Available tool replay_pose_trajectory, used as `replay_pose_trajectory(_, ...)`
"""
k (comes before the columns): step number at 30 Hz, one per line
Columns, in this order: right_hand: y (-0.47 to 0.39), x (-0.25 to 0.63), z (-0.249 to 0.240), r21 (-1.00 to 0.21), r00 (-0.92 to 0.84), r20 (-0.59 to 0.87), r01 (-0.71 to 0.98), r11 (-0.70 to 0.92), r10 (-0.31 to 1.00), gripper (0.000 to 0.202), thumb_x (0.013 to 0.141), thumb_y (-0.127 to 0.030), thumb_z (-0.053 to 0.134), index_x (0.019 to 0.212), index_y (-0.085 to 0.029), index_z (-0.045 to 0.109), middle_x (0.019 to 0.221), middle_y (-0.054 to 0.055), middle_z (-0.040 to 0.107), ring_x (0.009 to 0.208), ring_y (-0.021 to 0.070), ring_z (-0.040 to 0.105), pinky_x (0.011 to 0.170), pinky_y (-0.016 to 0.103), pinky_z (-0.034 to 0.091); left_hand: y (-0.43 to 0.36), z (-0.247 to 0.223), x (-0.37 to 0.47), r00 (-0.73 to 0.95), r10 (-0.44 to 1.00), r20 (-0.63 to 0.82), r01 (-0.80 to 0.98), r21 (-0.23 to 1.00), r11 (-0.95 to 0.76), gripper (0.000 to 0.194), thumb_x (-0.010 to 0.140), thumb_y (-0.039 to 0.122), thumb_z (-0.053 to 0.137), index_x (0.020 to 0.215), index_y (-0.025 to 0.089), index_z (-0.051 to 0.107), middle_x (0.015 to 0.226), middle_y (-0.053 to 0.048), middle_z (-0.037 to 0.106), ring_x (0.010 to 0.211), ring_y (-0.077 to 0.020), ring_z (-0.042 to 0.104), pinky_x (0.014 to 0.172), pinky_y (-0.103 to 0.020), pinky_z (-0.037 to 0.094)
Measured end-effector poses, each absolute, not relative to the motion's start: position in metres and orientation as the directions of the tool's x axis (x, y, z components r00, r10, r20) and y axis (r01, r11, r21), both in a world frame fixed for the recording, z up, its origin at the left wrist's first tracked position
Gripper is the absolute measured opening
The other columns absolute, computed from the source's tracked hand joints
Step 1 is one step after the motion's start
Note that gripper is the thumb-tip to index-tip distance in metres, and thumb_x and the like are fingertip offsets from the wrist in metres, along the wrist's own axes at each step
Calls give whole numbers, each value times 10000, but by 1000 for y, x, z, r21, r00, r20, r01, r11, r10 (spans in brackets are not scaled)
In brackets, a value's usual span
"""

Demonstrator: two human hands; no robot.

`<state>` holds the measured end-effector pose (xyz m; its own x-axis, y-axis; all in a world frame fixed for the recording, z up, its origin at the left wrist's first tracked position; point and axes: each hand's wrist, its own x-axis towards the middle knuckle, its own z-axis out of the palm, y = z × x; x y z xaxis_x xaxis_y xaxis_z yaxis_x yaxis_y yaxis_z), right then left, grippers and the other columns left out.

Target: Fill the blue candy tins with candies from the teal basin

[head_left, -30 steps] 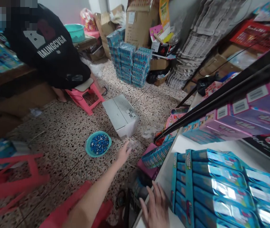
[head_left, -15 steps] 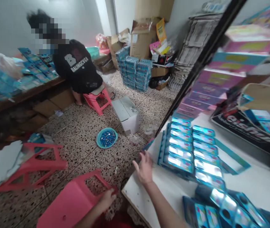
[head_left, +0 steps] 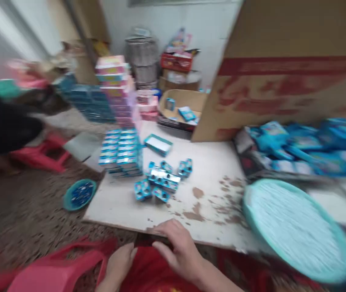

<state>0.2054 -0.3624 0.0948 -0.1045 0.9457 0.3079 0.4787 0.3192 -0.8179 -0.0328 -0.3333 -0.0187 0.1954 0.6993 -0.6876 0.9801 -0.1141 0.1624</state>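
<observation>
My right hand [head_left: 180,249] is at the front edge of the white table [head_left: 115,209], with its thumb apart from the fingers and nothing held. To its left, my left hand [head_left: 118,261] is low beside the red stool [head_left: 48,271], over red cloth; its fingers are blurred. Small blue boxes [head_left: 163,178] lie loosely grouped on the table. Behind them at the left stands a neat block of blue boxes [head_left: 120,152], with a shallow blue-rimmed tray [head_left: 158,145] to its right.
A teal basin [head_left: 297,231] of pale items overhangs the table's front right. Behind it are blue packets [head_left: 307,142] and a large cardboard box [head_left: 282,81]. Pink and purple boxes [head_left: 120,97] are stacked at the back left. A bowl [head_left: 80,194] and a person [head_left: 5,121] are farther left.
The view has swung right, bringing the basin and large cardboard box into sight. My left hand has moved from the stool towards the red cloth; my right hand now reaches the table's front edge.
</observation>
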Motion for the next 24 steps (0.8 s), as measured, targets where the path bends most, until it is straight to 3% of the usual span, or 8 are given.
replay_pose_trajectory(4,-435,274,70,-805,342,269,593,15,901,264,885,-241,543,1145,-198,523,973,71,653,895,178,612,794,303,507,-324,-15,26,537,617,-575,842,408,-353,344,885,246,345,1185,267,512,1155,-21,647,1047,-152,619,874,-243,447)
replay_pose_trajectory(8,-519,301,33,-751,609,182,593,-290,772,271,884,-232,510,1152,-196,534,940,70,655,842,183,636,763,307,540,-308,-21,77,671,491,-556,741,468,-482,362,851,364,392,1162,264,547,1114,-21,673,1054,-187,620,902,-274,456)
replay_pose_trajectory(12,-585,321,16,-666,802,229,542,-512,551,277,901,-251,496,1168,-181,518,972,81,642,847,179,640,760,301,549,-302,-10,135,744,470,-474,667,498,-553,365,856,399,366,1125,265,572,1048,-16,691,957,-196,648,866,-293,475)
replay_pose_trajectory(18,-616,396,33,-518,826,450,552,-653,340,363,912,-339,499,1223,-153,482,1073,134,585,973,229,584,824,394,516,-330,31,248,902,431,-8,321,681,-658,379,897,430,365,1101,222,606,1044,-55,676,990,-192,616,901,-313,473)
replay_pose_trajectory(21,-617,456,38,-433,764,557,603,-671,327,373,909,-360,501,1222,-157,483,1113,143,562,1061,257,530,901,456,462,-361,40,314,930,298,213,93,650,-754,364,921,378,367,1159,204,580,1116,-87,647,1073,-209,578,963,-373,454)
replay_pose_trajectory(24,-614,531,28,-400,750,589,594,-698,301,387,910,-399,484,1206,-149,496,1135,160,537,1086,277,495,929,489,414,-390,34,382,935,164,315,-54,583,-811,375,920,370,404,1234,206,526,1199,-107,596,1137,-222,538,991,-418,443)
